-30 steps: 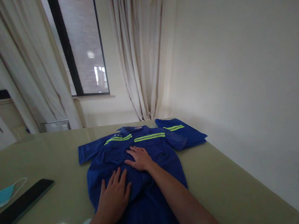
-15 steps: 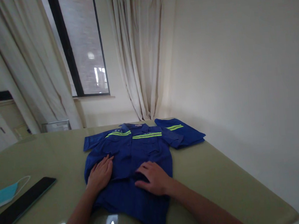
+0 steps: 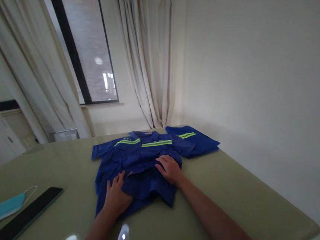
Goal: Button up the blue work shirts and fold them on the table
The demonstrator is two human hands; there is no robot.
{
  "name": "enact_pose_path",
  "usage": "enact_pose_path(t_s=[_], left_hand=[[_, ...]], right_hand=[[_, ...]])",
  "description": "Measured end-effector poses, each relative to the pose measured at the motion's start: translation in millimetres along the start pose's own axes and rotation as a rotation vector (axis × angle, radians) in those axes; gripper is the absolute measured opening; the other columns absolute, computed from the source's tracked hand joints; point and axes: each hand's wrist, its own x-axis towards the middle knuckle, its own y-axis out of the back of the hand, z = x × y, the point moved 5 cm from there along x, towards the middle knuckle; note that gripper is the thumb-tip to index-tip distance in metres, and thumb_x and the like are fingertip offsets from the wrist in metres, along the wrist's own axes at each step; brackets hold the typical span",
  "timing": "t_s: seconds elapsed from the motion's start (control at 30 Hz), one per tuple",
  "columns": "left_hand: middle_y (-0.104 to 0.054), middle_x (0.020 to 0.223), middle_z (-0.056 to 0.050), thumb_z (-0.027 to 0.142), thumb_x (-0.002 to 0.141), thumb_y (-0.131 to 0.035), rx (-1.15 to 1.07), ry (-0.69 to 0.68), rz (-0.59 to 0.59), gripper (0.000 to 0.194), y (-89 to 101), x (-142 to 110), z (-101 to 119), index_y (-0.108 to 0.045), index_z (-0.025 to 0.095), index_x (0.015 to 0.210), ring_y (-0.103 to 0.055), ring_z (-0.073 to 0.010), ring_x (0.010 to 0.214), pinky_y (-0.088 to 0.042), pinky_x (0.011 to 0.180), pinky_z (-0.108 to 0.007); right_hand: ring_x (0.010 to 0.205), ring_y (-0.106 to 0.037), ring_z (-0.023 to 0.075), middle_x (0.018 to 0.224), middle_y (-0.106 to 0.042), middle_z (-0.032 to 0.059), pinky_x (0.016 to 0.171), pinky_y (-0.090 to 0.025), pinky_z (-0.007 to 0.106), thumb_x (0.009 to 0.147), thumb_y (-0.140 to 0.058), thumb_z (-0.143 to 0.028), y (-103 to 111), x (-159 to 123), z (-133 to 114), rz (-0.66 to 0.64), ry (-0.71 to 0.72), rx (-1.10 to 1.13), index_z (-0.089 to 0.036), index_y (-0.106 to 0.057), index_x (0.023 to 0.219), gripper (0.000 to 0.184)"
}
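A blue work shirt (image 3: pixel 137 163) with neon-yellow reflective stripes lies spread on the olive-green table (image 3: pixel 228 200). Its bottom part is folded up over the body. My left hand (image 3: pixel 116 194) rests on the lower left of the shirt, fingers apart and flat on the cloth. My right hand (image 3: pixel 169 168) presses on the folded hem to the right, fingers spread and flat. Neither hand grips the fabric.
A second blue garment (image 3: pixel 194 139), folded, lies at the table's far right beside the shirt. A black flat bar (image 3: pixel 25 217) and a light-blue face mask (image 3: pixel 6 207) lie at the left. Curtains (image 3: pixel 151 57), a window and a wall stand behind.
The shirt's lower part has been folded up over its body, so the shirt looks shorter. Both hands moved forward with the fold and now press on it.
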Motion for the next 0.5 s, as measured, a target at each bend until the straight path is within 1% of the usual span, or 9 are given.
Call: enact_pose_path(t_s=[0.07, 0.1, 0.17, 0.23, 0.27, 0.3, 0.4, 0.43, 0.5], left_hand=[[-0.046, 0.159, -0.009, 0.028, 0.081, -0.059, 0.036, -0.05, 0.013, 0.065, -1.2, -6, 17, -0.056, 0.03, 0.145, -0.036, -0.0407, 0.147, -0.018, 0.119, -0.071], [-0.048, 0.158, -0.008, 0.024, 0.079, -0.059, 0.041, -0.107, 0.032, 0.064, 0.0, -8, 26, -0.059, 0.03, 0.142, -0.036, -0.0391, 0.148, -0.015, 0.121, -0.069], [-0.059, 0.148, -0.008, 0.018, 0.077, -0.058, 0.027, -0.227, 0.071, 0.057, 3.7, -13, 44, -0.067, 0.029, 0.132, -0.044, -0.0343, 0.143, -0.013, 0.126, -0.061], [-0.07, 0.131, -0.01, 0.016, 0.081, -0.055, -0.035, -0.299, 0.055, 0.046, 4.6, -17, 56, -0.073, 0.026, 0.122, -0.055, -0.0312, 0.132, -0.021, 0.126, -0.056], [-0.072, 0.126, -0.011, 0.016, 0.084, -0.052, -0.086, -0.325, 0.027, 0.042, 3.6, -19, 60, -0.073, 0.026, 0.119, -0.059, -0.0299, 0.128, -0.028, 0.124, -0.054], [-0.073, 0.123, -0.011, 0.017, 0.088, -0.048, -0.146, -0.349, -0.008, 0.04, 2.4, -22, 63, -0.073, 0.025, 0.119, -0.061, -0.0284, 0.125, -0.035, 0.12, -0.051], [-0.07, 0.126, -0.01, 0.025, 0.098, -0.041, -0.285, -0.364, -0.094, 0.036, 2.5, -28, 64, -0.067, 0.026, 0.123, -0.062, -0.0252, 0.121, -0.047, 0.109, -0.044], [-0.069, 0.127, -0.01, 0.031, 0.098, -0.047, -0.297, -0.345, -0.108, 0.033, 4.6, -29, 61, -0.067, 0.027, 0.123, -0.062, -0.0263, 0.12, -0.047, 0.107, -0.044], [-0.067, 0.125, -0.01, 0.043, 0.09, -0.063, -0.291, -0.313, -0.142, 0.033, 10.2, -32, 56, -0.067, 0.028, 0.118, -0.061, -0.0296, 0.117, -0.048, 0.103, -0.045]], right_hand=[[0.112, -0.059, 0.0251, 0.112, -0.069, 0.0116, 0.106, -0.043, 0.04, 0.107, -0.031, -0.052, 11, -12, -15, 0.036, 0.037, 0.043, -0.019, -0.07, 0.114, 0.052], [0.109, -0.06, 0.0255, 0.109, -0.069, 0.0112, 0.105, -0.043, 0.04, 0.105, -0.032, -0.057, 14, -19, -27, 0.018, 0.072, 0.075, -0.02, -0.071, 0.111, 0.054], [0.109, -0.061, 0.0281, 0.113, -0.069, 0.0109, 0.104, -0.044, 0.041, 0.093, -0.051, -0.071, 12, -35, -55, -0.068, 0.131, 0.134, -0.021, -0.069, 0.118, 0.059], [0.115, -0.061, 0.0312, 0.125, -0.067, 0.0125, 0.106, -0.045, 0.041, 0.08, -0.067, -0.072, 3, -49, -77, -0.145, 0.073, 0.173, -0.021, -0.058, 0.14, 0.079], [0.117, -0.061, 0.0324, 0.13, -0.065, 0.0137, 0.106, -0.046, 0.041, 0.08, -0.069, -0.069, -2, -55, -83, -0.164, 0.013, 0.194, -0.019, -0.051, 0.147, 0.086], [0.12, -0.061, 0.0321, 0.134, -0.064, 0.0137, 0.107, -0.045, 0.041, 0.084, -0.068, -0.062, -7, -59, -87, -0.17, -0.04, 0.229, -0.019, -0.048, 0.15, 0.082], [0.12, -0.063, 0.0268, 0.131, -0.068, 0.0087, 0.108, -0.046, 0.038, 0.097, -0.052, -0.041, -10, -60, -78, -0.081, -0.173, 0.389, -0.023, -0.06, 0.14, 0.047], [0.114, -0.066, 0.0254, 0.124, -0.071, 0.0073, 0.104, -0.048, 0.037, 0.099, -0.047, -0.038, -8, -58, -69, -0.029, -0.222, 0.449, -0.023, -0.066, 0.131, 0.039], [0.101, -0.068, 0.0249, 0.107, -0.074, 0.0068, 0.093, -0.053, 0.037, 0.101, -0.043, -0.044, -3, -53, -45, 0.084, -0.36, 0.545, -0.022, -0.073, 0.111, 0.038]])
